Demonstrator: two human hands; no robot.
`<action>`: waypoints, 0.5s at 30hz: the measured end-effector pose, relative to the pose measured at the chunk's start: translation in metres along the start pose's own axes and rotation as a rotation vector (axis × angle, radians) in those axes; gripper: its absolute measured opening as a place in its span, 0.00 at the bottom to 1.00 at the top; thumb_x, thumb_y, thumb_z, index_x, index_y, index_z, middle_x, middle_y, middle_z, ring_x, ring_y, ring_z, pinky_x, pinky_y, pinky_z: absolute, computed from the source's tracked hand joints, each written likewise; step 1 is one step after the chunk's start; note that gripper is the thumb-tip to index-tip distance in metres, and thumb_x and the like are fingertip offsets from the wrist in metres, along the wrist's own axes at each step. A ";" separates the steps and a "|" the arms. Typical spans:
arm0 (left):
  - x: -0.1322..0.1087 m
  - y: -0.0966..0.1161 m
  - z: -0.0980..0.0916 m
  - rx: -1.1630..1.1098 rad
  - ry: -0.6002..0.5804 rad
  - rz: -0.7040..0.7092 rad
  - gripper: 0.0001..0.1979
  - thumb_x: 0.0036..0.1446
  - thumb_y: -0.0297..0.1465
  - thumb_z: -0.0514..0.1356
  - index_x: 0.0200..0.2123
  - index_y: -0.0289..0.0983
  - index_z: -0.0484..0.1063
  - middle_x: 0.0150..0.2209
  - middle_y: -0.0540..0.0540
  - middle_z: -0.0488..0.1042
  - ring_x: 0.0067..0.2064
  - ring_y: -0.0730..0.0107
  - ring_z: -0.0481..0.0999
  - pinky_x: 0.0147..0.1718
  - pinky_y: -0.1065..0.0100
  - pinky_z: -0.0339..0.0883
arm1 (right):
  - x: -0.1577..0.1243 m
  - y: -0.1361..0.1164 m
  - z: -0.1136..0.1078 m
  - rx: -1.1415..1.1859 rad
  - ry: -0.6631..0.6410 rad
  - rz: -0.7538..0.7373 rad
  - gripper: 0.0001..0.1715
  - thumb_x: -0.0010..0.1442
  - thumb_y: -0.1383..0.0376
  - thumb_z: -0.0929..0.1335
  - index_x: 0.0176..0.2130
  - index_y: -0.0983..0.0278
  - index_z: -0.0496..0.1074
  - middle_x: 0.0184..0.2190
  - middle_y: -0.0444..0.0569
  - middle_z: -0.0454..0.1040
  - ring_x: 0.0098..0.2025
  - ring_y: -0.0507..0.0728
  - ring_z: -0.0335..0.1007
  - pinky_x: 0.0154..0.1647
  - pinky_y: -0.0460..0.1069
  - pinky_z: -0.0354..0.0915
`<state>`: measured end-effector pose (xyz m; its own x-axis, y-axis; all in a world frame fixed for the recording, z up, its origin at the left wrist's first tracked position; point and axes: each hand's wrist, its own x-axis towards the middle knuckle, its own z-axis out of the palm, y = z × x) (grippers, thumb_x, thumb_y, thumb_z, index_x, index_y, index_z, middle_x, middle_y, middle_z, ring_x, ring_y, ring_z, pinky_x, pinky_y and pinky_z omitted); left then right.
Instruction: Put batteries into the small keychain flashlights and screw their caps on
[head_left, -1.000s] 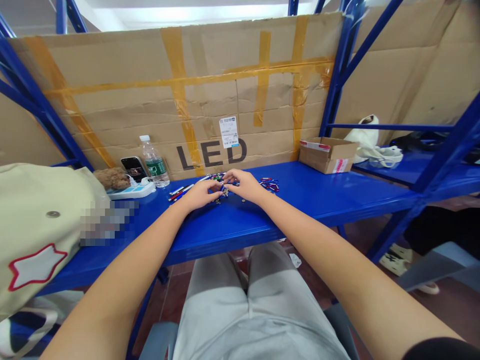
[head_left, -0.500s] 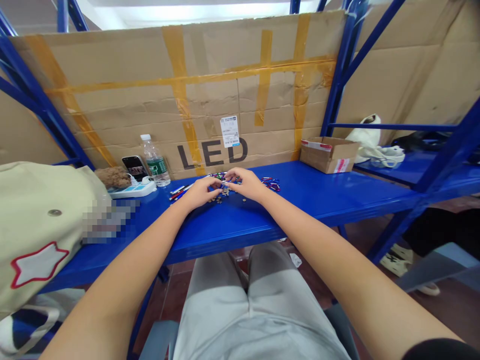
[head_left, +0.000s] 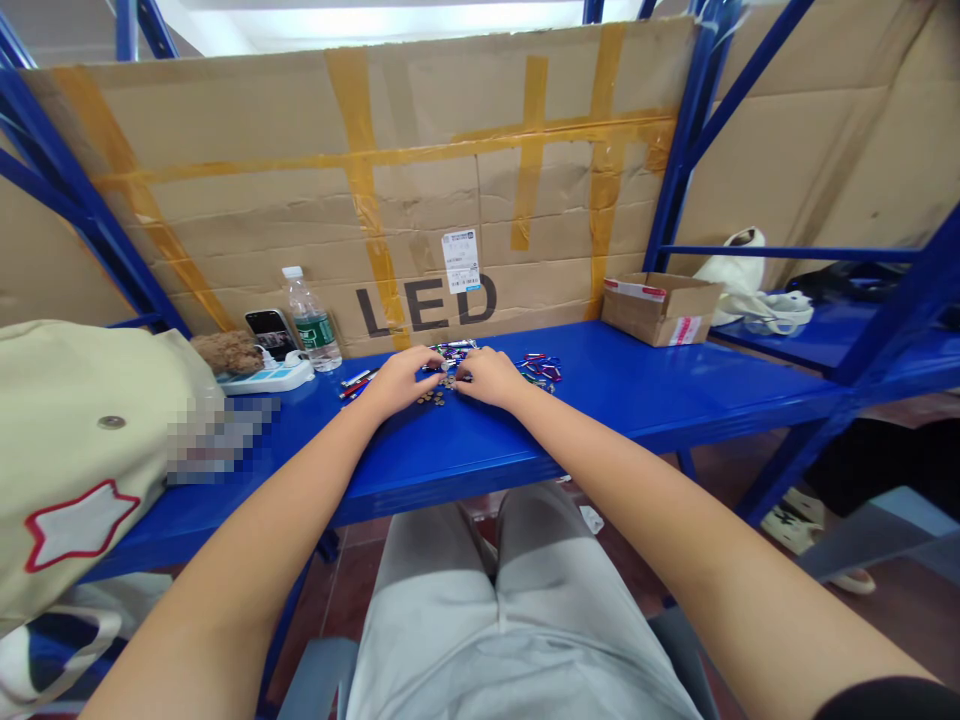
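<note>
Both my hands rest on the blue shelf (head_left: 600, 400), close together over a scatter of small round metal pieces (head_left: 433, 397). My left hand (head_left: 400, 377) has its fingers curled, pinching something tiny at the tips near my right hand. My right hand (head_left: 487, 375) is also curled, fingertips pressed on a small piece between the two hands. Behind them lies a pile of small coloured parts (head_left: 450, 350). More red and blue parts (head_left: 540, 368) lie just right of my right hand. A few thin pens or rods (head_left: 356, 383) lie left of my left hand.
A water bottle (head_left: 310, 322), a phone (head_left: 266, 333), a white power strip (head_left: 268, 378) and a brown fuzzy thing (head_left: 225, 352) stand at back left. A beige bag (head_left: 67, 450) fills the left end. An open cardboard box (head_left: 660, 308) sits at right. Taped cardboard (head_left: 420, 190) backs the shelf.
Both hands have dropped lower onto the shelf and drawn slightly toward me, fingers curling tighter over the small metal pieces. The view has shifted a little.
</note>
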<state>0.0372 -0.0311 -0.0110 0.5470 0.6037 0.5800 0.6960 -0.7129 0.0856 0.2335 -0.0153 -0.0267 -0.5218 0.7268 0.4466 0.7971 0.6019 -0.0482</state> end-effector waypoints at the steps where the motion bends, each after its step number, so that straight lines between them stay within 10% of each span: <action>1: 0.000 0.000 0.000 0.003 -0.001 0.000 0.10 0.58 0.36 0.56 0.38 0.38 0.72 0.38 0.44 0.75 0.40 0.64 0.74 0.41 0.65 0.66 | 0.000 -0.002 0.001 -0.009 -0.002 -0.009 0.12 0.59 0.57 0.66 0.37 0.59 0.78 0.41 0.52 0.76 0.48 0.64 0.67 0.44 0.54 0.62; 7: 0.000 -0.002 0.000 0.010 -0.001 0.007 0.11 0.58 0.37 0.56 0.38 0.37 0.73 0.37 0.44 0.76 0.39 0.64 0.74 0.39 0.66 0.66 | 0.005 0.003 0.005 0.075 0.012 -0.031 0.08 0.58 0.64 0.67 0.35 0.61 0.78 0.40 0.51 0.77 0.47 0.61 0.69 0.44 0.52 0.62; 15: -0.001 -0.005 0.002 0.100 -0.090 -0.038 0.11 0.57 0.34 0.56 0.40 0.39 0.74 0.40 0.45 0.78 0.42 0.61 0.76 0.43 0.64 0.66 | 0.008 0.020 0.001 0.761 0.111 -0.032 0.10 0.57 0.62 0.68 0.34 0.67 0.78 0.34 0.48 0.79 0.37 0.54 0.73 0.39 0.47 0.64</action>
<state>0.0343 -0.0273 -0.0141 0.5558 0.6623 0.5025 0.7573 -0.6527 0.0226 0.2451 0.0027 -0.0253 -0.4759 0.6917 0.5432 0.3320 0.7132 -0.6173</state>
